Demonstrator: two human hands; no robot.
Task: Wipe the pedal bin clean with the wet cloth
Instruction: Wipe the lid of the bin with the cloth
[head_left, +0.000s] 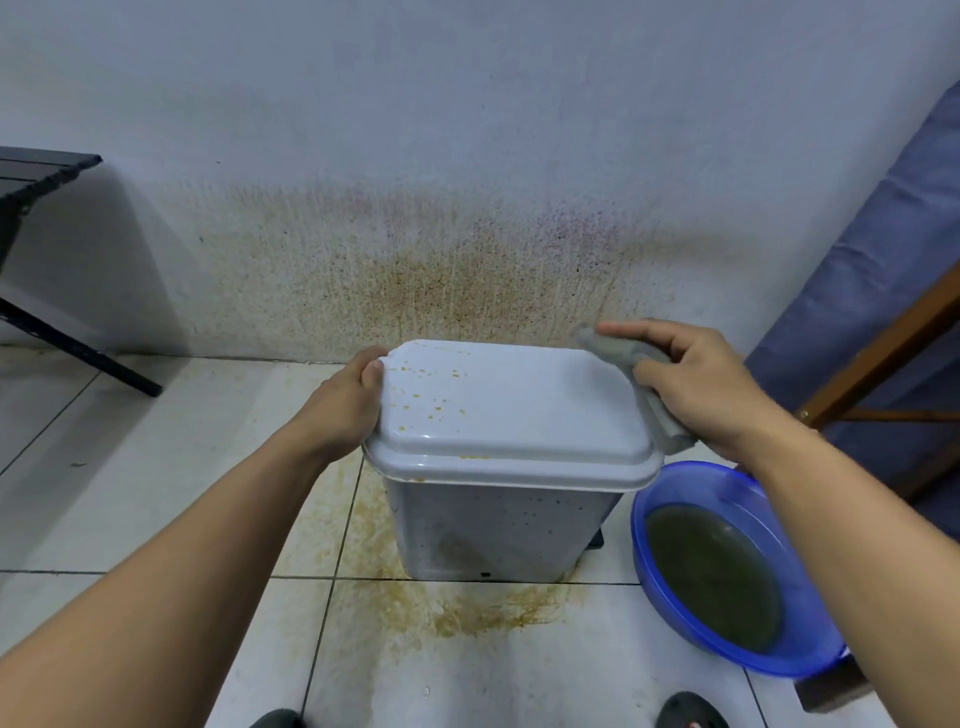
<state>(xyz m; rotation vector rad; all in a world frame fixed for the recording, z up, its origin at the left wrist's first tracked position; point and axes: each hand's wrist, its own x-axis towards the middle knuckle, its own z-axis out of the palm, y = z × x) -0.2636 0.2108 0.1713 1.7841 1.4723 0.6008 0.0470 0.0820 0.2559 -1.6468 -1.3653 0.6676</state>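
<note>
1. Head view, position: the bin (498, 525) stands on the tiled floor (156, 467) against the far wall (467, 130). Its lid (514, 415) is closed, and it sits between the person's arms.
2. The left hand (343, 405) grips the lid's left edge, thumb on top and fingers curled round the far-left corner. Judged purpose: steadying the bin against the push of wiping.
3. The right hand (691, 384) holds the cloth (613, 348) on the lid's far-right corner. Its fingers lie over the cloth and the thumb pinches it from the near side. Part of the cloth hangs over the lid's right edge.
4. Yellow spots (431, 379) lie on the lid's left half; the right half looks clean. Judged: the wiping is part done and leftward strokes are due. The bin's near face is speckled too.
5. A basin (810, 597) of murky water sits on the floor just right of the bin, judged to be placed there for rinsing.
6. Writing: none legible. A small dark mark at the bin's near base is too small to read.
</note>
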